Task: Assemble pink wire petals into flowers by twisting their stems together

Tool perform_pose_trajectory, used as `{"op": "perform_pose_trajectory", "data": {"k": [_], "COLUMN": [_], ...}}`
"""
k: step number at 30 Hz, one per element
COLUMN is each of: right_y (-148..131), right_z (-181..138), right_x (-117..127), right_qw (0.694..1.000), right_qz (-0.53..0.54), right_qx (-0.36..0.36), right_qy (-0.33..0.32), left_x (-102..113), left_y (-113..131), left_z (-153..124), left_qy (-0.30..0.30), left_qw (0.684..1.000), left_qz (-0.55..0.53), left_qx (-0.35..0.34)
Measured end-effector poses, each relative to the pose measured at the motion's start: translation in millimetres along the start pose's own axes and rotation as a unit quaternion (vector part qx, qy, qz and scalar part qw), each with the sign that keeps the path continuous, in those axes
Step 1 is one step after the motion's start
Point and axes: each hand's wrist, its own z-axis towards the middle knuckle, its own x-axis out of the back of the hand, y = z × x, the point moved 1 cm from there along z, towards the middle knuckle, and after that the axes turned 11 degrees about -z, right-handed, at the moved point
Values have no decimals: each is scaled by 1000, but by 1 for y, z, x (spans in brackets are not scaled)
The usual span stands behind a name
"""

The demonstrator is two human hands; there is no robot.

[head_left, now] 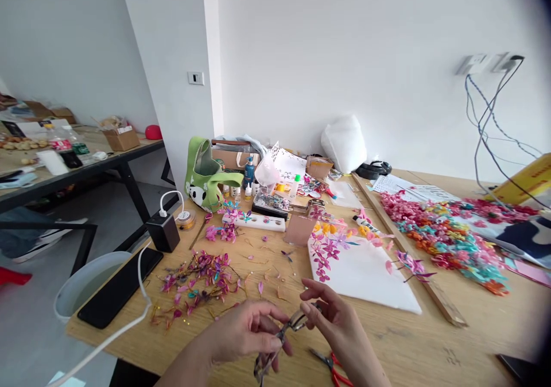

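Observation:
Low in the head view, above the table's front part, my two hands hold a pair of eyeglasses (298, 320) with a dark, mottled frame, tilted. My left hand (253, 332) has thumb and fingers closed around its middle. At the upper right end, my right hand (331, 312) pinches it between thumb and fingertips. Scissors with red handles (334, 370) lie just below my right hand, partly covered by it. To the left is a loose heap of purple-pink flowers on wire stems (210, 275). A white foam board (365, 278) with pink flowers along its edge lies beyond my right hand.
A black phone (120, 286) and a black charger block (163, 232) with a white cable stand at the left edge. Bottles, a green panda bag (206, 174) and boxes line the back. Right of a wooden strip (413, 266) lies a pile of colourful flowers (447, 232).

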Motion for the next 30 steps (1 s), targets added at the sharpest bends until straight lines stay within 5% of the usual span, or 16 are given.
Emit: {"op": "perform_pose_trajectory", "data": {"k": [4, 7, 10, 14, 21, 30], "right_y": [-1, -7, -16, -24, -22, -12], "right_z": [1, -8, -16, -16, -12, -10], "right_x": [-1, 0, -4, -13, -18, -4], "right_qw": [995, 949, 893, 852, 882, 907], "right_qz": [-47, -198, -326, -404, -347, -255], "right_qx": [23, 150, 284, 333, 319, 304], "right_qy": [81, 193, 126, 8, 0, 142], "left_x": [0, 2, 5, 6, 7, 23], "left_y": [-3, -5, -7, -9, -5, -5], "left_z": [0, 0, 0, -1, -5, -12], "left_qy": [4, 57, 96, 93, 106, 113], "left_qw": [996, 988, 983, 983, 979, 977], "left_qz": [-92, -145, -156, -158, -176, -178], "left_qx": [12, -1, -15, -21, -7, -19]}}
